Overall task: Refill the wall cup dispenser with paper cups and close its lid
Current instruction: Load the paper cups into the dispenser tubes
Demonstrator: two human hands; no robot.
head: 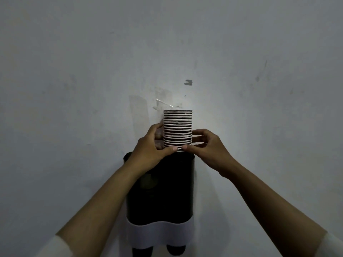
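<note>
Both hands pinch the tall nested stack of white-rimmed paper cups (177, 129) near its base, left hand (151, 148) and right hand (207, 147) curled round it, right above the black cylindrical wall dispenser (159, 190). If it tilts, the top cups could slide off.

Both hands (178, 145) grip cup stack (177, 127) above dispenser (161, 191).

Tall stack of nested paper cups (177, 129) banded white and black, glossy black cylindrical wall dispenser (163, 191) with wavy white band (159, 233), scuffed grey-white wall (74, 71)
</note>
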